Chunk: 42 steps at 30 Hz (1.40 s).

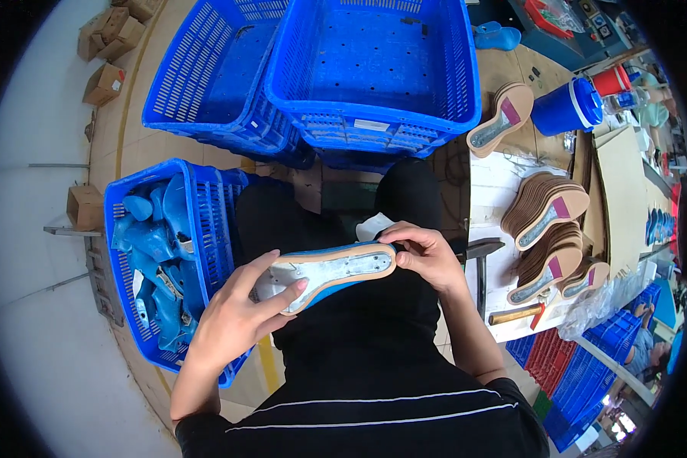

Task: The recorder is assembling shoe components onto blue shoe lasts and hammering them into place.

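Across my lap lies a blue shoe last (pixel 334 291), its sole turned up. An insole board (pixel 387 264) with a tan edge and a silvery metal face covers that sole. My left hand (pixel 240 305) grips the broad toe end, fingers along the far side and thumb across the metal face. At the narrow heel end, my right hand (pixel 427 256) pinches the rim between thumb and fingers. Whether a small piece sits in that pinch is hidden. A white scrap (pixel 373 227) shows just beyond the heel, near my knee.
A blue crate (pixel 195 252) of blue lasts stands at my left. Larger blue crates (pixel 374 114) stand ahead. On the right bench are insole stacks (pixel 538 206), a hammer (pixel 482 278), a wooden-handled tool (pixel 515 314) and a blue jug (pixel 561 109). Another person (pixel 649 351) sits far right.
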### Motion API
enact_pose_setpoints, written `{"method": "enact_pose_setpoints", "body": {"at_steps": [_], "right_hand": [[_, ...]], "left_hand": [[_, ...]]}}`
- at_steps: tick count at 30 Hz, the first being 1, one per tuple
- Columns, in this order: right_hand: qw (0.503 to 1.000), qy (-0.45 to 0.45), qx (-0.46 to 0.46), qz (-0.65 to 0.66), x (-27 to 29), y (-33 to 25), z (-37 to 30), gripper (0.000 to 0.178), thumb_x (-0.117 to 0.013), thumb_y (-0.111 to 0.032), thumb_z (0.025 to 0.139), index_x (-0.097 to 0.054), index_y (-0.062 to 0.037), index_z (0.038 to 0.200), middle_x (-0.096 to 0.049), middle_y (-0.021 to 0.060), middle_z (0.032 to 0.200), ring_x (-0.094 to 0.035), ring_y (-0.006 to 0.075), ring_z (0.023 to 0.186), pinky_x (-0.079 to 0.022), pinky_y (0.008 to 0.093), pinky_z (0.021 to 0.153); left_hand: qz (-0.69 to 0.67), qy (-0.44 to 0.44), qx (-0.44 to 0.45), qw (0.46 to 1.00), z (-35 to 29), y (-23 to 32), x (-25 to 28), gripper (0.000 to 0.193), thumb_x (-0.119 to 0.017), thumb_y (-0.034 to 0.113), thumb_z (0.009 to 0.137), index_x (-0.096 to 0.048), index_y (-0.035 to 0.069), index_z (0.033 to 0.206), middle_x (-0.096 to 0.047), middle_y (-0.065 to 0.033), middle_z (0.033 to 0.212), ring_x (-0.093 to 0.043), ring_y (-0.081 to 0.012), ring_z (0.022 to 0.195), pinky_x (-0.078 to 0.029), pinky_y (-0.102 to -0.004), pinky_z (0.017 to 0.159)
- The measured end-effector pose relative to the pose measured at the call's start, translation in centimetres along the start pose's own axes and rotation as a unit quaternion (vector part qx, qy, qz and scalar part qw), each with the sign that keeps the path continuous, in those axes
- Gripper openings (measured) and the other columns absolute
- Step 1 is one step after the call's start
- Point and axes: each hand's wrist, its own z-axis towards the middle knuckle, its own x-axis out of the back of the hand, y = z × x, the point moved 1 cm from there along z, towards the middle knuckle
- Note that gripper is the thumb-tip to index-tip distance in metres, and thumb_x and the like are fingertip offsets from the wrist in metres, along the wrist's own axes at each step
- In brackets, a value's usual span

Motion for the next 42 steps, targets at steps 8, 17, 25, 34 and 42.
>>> {"method": "enact_pose_setpoints", "body": {"at_steps": [8,17,25,34,42], "right_hand": [[0.995,0.021,-0.072,0.060,-0.3,-0.2,0.0,0.054,-0.090,-0.023,0.092,-0.071,0.0008,0.137,-0.075,0.0088,0.125,-0.071,0.0172,0.114,-0.056,0.0311,0.101],[0.990,0.005,-0.093,0.107,0.9,1.2,0.6,0.054,-0.088,-0.025,0.095,-0.070,-0.0007,0.140,-0.075,0.0088,0.125,-0.070,0.0171,0.118,-0.056,0.0330,0.104],[0.994,-0.042,-0.053,0.082,0.5,0.0,0.4,0.054,-0.085,-0.017,0.098,-0.065,-0.0034,0.146,-0.071,0.0079,0.136,-0.067,0.0172,0.126,-0.054,0.0358,0.110],[0.995,-0.097,0.019,0.025,0.2,1.4,-0.6,0.051,-0.077,-0.025,0.105,-0.064,-0.0050,0.150,-0.069,0.0033,0.137,-0.062,0.0122,0.124,-0.049,0.0298,0.109],[0.968,-0.111,0.062,-0.218,-1.6,-1.8,0.5,0.057,-0.075,-0.037,0.106,-0.062,-0.0053,0.152,-0.067,0.0074,0.145,-0.062,0.0204,0.132,-0.045,0.0393,0.117]], "left_hand": [[0.007,-0.028,-0.008,1.000,-0.2,-0.4,0.2,0.074,-0.096,0.019,0.080,-0.070,0.042,0.145,-0.053,-0.0179,0.154,-0.067,-0.0394,0.127,-0.066,-0.0462,0.096],[0.007,-0.031,-0.015,0.999,0.9,-0.4,0.7,0.067,-0.097,0.019,0.078,-0.074,0.036,0.140,-0.053,-0.0200,0.152,-0.068,-0.0403,0.127,-0.066,-0.0470,0.096],[-0.026,0.000,-0.039,0.999,1.0,1.3,1.5,0.065,-0.092,0.013,0.077,-0.071,0.022,0.138,-0.052,-0.0234,0.153,-0.063,-0.0488,0.128,-0.057,-0.0523,0.104],[-0.027,-0.031,-0.047,0.998,0.3,2.1,1.8,0.060,-0.097,0.021,0.075,-0.075,0.009,0.129,-0.055,-0.0245,0.142,-0.060,-0.0472,0.122,-0.054,-0.0530,0.103],[-0.002,0.009,-0.117,0.993,0.6,-0.5,0.4,0.070,-0.099,0.030,0.069,-0.075,0.014,0.132,-0.061,-0.0224,0.138,-0.064,-0.0471,0.119,-0.055,-0.0531,0.102]]}}
